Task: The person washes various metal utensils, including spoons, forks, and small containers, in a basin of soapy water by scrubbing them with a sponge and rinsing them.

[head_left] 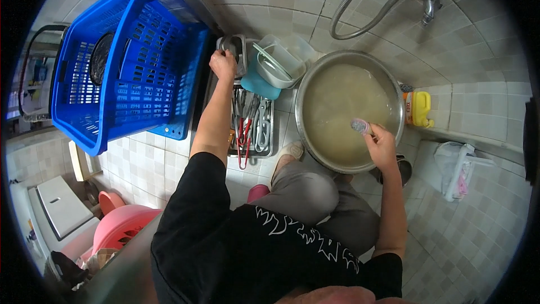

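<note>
My right hand (381, 145) pinches a small pink-and-grey scrubber (360, 126) above the near right part of a big round metal basin (302, 115). Cloudy, yellowish water fills much of that basin. At the far left of it, my left hand (223, 65) is closed at the edge of a small metal tray (242, 65) with dark, shiny pieces in it. What its fingers grip there is hidden. Nearer to me, a larger metal tray (272, 147) holds several tongs and other utensils, among them red-handled tongs (243, 135).
Pale plastic containers (279, 67) and a turquoise one (267, 87) stand between trays and basin. A blue crate (149, 65) rises on the left. A yellow jug (419, 109) stands right of the basin. A metal hose (351, 36) hangs above. Pink basins (115, 225) lie lower left.
</note>
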A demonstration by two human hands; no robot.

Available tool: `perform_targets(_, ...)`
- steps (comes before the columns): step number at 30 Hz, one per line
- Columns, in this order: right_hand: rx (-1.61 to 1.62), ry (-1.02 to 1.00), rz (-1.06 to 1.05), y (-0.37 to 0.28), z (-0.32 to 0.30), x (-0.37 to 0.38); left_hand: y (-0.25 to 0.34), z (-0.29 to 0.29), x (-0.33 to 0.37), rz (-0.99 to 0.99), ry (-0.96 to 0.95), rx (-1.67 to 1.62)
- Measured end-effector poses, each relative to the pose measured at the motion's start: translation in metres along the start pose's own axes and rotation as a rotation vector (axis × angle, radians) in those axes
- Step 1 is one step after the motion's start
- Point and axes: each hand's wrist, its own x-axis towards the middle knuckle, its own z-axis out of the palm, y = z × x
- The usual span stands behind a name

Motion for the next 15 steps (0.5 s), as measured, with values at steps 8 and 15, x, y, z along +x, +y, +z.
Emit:
perform_targets(8,0.211,-0.085,0.045,-0.002,-0.004,0.007,0.021,-0.015,0.009,0.001,-0.099,0.214)
perform_targets(15,0.277,-0.081,0.007,-0.019,0.004,0.009,0.008,0.012,0.058,-0.003,-0.315,0.307)
